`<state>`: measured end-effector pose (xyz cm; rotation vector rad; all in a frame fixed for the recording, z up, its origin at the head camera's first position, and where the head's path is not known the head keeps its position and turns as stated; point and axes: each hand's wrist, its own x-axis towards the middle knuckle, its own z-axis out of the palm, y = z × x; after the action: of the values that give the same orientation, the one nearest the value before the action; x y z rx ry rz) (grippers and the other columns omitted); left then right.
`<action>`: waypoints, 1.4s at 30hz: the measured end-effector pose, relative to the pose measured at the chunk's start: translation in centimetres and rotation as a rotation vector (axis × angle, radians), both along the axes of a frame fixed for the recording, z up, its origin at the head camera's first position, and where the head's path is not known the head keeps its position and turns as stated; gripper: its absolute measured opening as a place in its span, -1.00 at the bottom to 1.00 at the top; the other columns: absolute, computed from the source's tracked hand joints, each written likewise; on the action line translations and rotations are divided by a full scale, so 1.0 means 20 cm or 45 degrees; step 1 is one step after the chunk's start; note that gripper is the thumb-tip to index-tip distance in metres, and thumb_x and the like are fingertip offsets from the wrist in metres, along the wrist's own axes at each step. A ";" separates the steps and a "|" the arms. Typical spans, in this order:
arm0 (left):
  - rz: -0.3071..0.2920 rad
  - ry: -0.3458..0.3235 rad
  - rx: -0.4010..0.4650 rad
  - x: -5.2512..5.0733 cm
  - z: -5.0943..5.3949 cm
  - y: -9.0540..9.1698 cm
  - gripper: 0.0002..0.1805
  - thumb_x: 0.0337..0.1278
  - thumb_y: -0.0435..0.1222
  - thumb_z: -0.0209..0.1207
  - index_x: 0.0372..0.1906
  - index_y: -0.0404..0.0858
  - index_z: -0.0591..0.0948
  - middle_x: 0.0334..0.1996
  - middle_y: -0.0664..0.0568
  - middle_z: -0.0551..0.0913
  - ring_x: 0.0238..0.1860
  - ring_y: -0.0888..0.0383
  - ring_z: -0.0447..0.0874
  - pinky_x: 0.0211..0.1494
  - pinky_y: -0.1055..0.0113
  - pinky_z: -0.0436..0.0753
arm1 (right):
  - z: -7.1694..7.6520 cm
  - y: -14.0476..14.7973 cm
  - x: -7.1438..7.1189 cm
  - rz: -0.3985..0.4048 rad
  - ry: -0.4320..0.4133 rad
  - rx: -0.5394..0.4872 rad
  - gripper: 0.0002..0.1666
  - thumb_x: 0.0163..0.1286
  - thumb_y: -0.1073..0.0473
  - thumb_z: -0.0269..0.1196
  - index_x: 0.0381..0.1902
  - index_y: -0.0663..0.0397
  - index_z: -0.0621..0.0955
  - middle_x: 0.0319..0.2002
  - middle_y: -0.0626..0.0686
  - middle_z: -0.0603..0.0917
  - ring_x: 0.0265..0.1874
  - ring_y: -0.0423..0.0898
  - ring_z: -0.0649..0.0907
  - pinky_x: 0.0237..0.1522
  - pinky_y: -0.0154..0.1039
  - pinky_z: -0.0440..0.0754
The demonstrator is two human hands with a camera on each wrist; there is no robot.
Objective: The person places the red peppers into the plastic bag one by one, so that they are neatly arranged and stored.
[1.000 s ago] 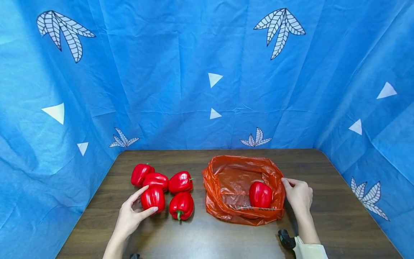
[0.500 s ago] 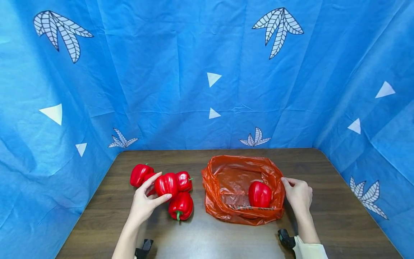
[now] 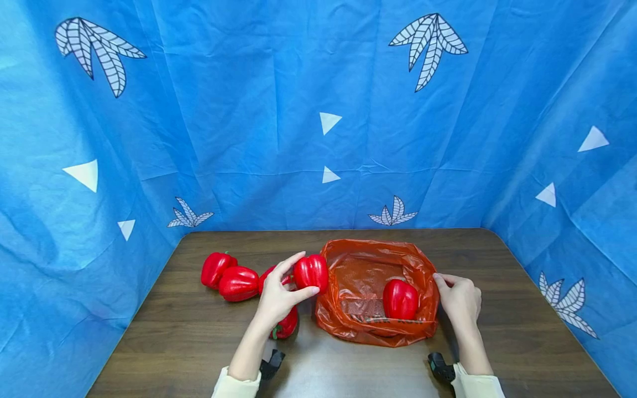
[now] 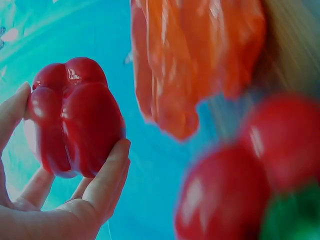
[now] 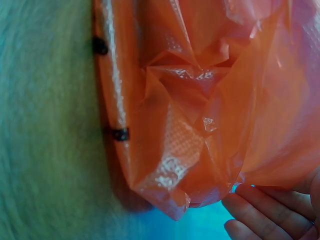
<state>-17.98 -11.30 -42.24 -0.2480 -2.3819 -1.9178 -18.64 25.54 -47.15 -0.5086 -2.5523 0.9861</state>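
Note:
Between thumb and fingers, my left hand (image 3: 278, 296) holds a red bell pepper (image 3: 311, 272) at the left rim of an orange plastic bag (image 3: 343, 326). The left wrist view shows the held pepper (image 4: 75, 117) gripped from its sides, raised off the table. The bag stands open on the table with one red pepper (image 3: 400, 299) inside. My right hand (image 3: 460, 298) pinches the bag's right rim; in the right wrist view its fingers (image 4: 107, 175) are not shown, but the hand (image 5: 272, 210) appears at the bag's edge.
Left of the bag lie more red peppers: one at the far left (image 3: 217, 269), one beside it (image 3: 239, 283), and two partly hidden behind my left hand, the nearer pepper (image 3: 286, 325) with a green stem. A blue patterned cloth (image 3: 278, 121) surrounds the wooden table (image 3: 169, 342).
My left hand has lifted the pepper from the group and carried it right, to the bag's left rim. My right hand has stayed at the bag's right rim.

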 end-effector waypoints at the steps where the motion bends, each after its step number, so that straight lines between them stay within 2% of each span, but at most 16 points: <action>1: -0.020 0.007 0.015 -0.01 0.00 0.03 -0.23 -0.16 -0.33 0.50 0.30 -0.07 0.51 0.28 -0.06 0.49 0.19 -0.09 0.51 0.11 0.03 0.66 | 0.00 0.00 0.00 -0.001 0.002 0.005 -0.62 0.41 0.03 0.23 -0.08 0.24 0.73 -0.19 0.30 0.75 -0.34 0.23 0.66 -0.52 -0.22 0.47; 6: -0.106 0.027 0.003 -0.04 -0.02 0.18 -0.23 -0.11 -0.27 0.48 0.32 -0.08 0.49 0.25 -0.10 0.48 0.14 -0.10 0.54 0.00 0.08 0.72 | 0.01 0.00 0.00 0.011 -0.008 -0.010 -0.60 0.42 0.02 0.21 -0.06 0.26 0.72 -0.19 0.32 0.74 -0.37 0.19 0.66 -0.51 -0.23 0.48; 11: -0.115 0.024 -0.108 -0.06 -0.04 0.31 -0.25 -0.11 -0.21 0.48 0.31 0.00 0.50 0.25 -0.06 0.49 0.12 -0.08 0.52 -0.05 0.10 0.73 | 0.00 0.00 0.00 0.015 0.000 -0.008 -0.60 0.42 0.01 0.21 -0.06 0.25 0.72 -0.19 0.31 0.75 -0.38 0.18 0.66 -0.50 -0.22 0.50; 19: -0.152 0.018 -0.147 -0.09 -0.08 0.48 -0.27 -0.11 -0.25 0.48 0.29 0.03 0.51 0.23 -0.09 0.49 0.22 -0.13 0.44 0.02 -0.02 0.69 | 0.00 0.00 0.00 0.014 0.025 -0.008 -0.61 0.41 0.02 0.22 -0.08 0.25 0.73 -0.20 0.31 0.75 -0.39 0.17 0.65 -0.52 -0.24 0.47; 24: -0.149 0.001 -0.192 -0.10 -0.12 0.53 -0.26 -0.13 -0.25 0.49 0.29 0.01 0.51 0.23 -0.08 0.51 0.20 -0.12 0.46 0.03 0.00 0.68 | 0.00 0.00 0.00 0.014 0.030 -0.002 -0.62 0.40 0.03 0.23 -0.09 0.25 0.73 -0.22 0.31 0.75 -0.39 0.17 0.65 -0.51 -0.23 0.47; 31: -0.119 -0.066 -0.216 -0.09 -0.16 0.56 -0.25 -0.14 -0.26 0.50 0.29 -0.01 0.51 0.21 -0.10 0.50 0.18 -0.13 0.44 -0.02 0.02 0.70 | 0.00 0.00 0.00 0.014 0.022 -0.011 -0.61 0.41 0.03 0.23 -0.08 0.25 0.72 -0.22 0.31 0.75 -0.43 0.14 0.65 -0.51 -0.24 0.47; 38: -0.108 -0.077 -0.255 -0.08 -0.21 0.59 -0.26 -0.15 -0.26 0.51 0.27 -0.02 0.52 0.19 -0.10 0.51 0.16 -0.13 0.44 -0.02 0.00 0.69 | 0.00 0.00 0.00 0.006 0.011 -0.005 -0.62 0.41 0.04 0.23 -0.08 0.25 0.72 -0.21 0.32 0.75 -0.41 0.16 0.66 -0.51 -0.22 0.49; 42: -0.120 -0.077 -0.268 -0.07 -0.23 0.60 -0.27 -0.15 -0.27 0.50 0.26 -0.02 0.52 0.18 -0.11 0.51 0.15 -0.14 0.45 -0.03 -0.01 0.69 | 0.00 0.00 0.00 0.009 0.020 -0.014 -0.62 0.41 0.04 0.23 -0.08 0.26 0.72 -0.23 0.32 0.75 -0.49 0.11 0.65 -0.56 -0.24 0.47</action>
<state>-19.37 0.67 -46.77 -0.3240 -2.6593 -1.7334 -18.68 25.53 -47.24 -0.4934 -2.5378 1.0028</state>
